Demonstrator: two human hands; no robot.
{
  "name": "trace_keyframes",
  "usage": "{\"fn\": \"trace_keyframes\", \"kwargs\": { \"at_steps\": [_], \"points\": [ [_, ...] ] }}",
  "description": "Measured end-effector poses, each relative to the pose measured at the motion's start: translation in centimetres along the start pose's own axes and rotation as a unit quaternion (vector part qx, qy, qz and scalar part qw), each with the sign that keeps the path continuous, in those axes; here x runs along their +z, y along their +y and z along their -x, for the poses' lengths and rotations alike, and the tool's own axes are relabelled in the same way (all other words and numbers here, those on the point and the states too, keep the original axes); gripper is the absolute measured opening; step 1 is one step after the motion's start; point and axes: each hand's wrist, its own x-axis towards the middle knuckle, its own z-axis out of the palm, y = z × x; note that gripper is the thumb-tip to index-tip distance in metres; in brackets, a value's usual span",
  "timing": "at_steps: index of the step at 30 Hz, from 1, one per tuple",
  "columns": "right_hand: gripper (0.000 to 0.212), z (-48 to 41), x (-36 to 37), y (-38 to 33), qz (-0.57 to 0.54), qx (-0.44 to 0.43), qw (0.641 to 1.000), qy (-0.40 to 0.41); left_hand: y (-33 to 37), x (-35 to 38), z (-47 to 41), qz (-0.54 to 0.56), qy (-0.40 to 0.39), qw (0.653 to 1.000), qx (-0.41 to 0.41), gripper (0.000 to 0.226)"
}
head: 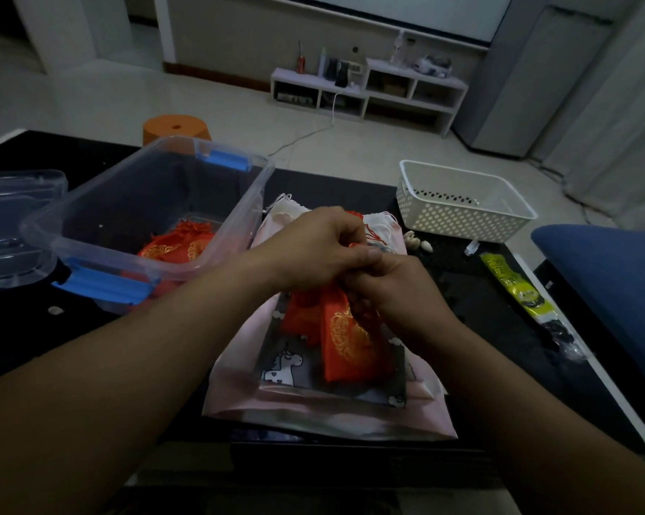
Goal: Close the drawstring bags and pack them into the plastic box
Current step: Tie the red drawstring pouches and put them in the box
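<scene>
A red drawstring bag (pixel 350 340) with gold print hangs over the middle of the black table. My right hand (pixel 391 291) grips its gathered neck. My left hand (pixel 321 247) is above it, pinching the red drawstring. A second red bag (pixel 300 315) lies just behind it on a pile of pink and grey unicorn-print drawstring bags (pixel 287 366). The clear plastic box (pixel 239 206) with blue latches stands at the left, with at least one closed red bag (pixel 180 245) inside.
The box's clear lid (pixel 12 217) lies at the far left. A white perforated basket (pixel 462 202) sits at the back right, small shells (pixel 417 241) in front of it. A yellow-green packet (pixel 514 280) lies near the right table edge, beside a blue cushion (pixel 610 284).
</scene>
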Motion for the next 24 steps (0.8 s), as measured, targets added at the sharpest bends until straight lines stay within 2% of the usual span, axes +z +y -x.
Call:
{"fn": "trace_keyframes", "kwargs": {
  "at_steps": [3, 5, 8, 9, 13, 16, 18, 22, 24],
  "points": [
    [0.023, 0.3, -0.1, -0.3, -0.022, 0.010, 1.000, -0.014, -0.3, 0.7, 0.1, 0.059, 0.025, 0.998, -0.002, 0.026],
    [0.025, 0.3, -0.2, -0.3, -0.021, 0.013, 1.000, -0.014, -0.5, 1.0, 0.1, 0.100, 0.070, 0.992, -0.021, 0.024],
    [0.026, 0.0, -0.5, -0.2, 0.034, -0.002, 0.999, 0.023, -0.7, 0.8, 0.7, 0.079, 0.245, 0.964, -0.061, 0.029],
    [0.025, -0.1, -0.7, -0.2, 0.049, -0.009, 0.998, 0.035, -0.5, 0.8, 1.2, 0.057, 0.269, 0.960, -0.057, 0.025],
    [0.024, -0.2, -1.1, 0.1, 0.075, -0.023, 0.995, 0.055, -0.7, 3.2, 3.0, 0.009, 0.121, 0.990, -0.071, 0.023],
    [0.025, -0.1, -1.1, 0.3, 0.109, -0.028, 0.993, 0.047, -1.7, 3.5, 3.2, -0.004, 0.058, 0.997, -0.050, 0.046],
    [0.024, -0.1, -1.0, 0.4, 0.121, -0.039, 0.991, 0.044, -1.8, 2.9, 3.1, 0.016, 0.025, 0.999, -0.045, 0.046],
    [0.017, 0.0, -1.0, 0.3, 0.144, -0.066, 0.986, 0.045, -2.1, 2.5, 3.0, -0.008, 0.030, 0.999, -0.019, 0.021],
    [0.016, 0.0, -1.1, 0.3, 0.154, -0.071, 0.985, 0.045, -2.2, 2.5, 3.1, -0.021, 0.039, 0.999, -0.011, 0.017]
  ]
}}
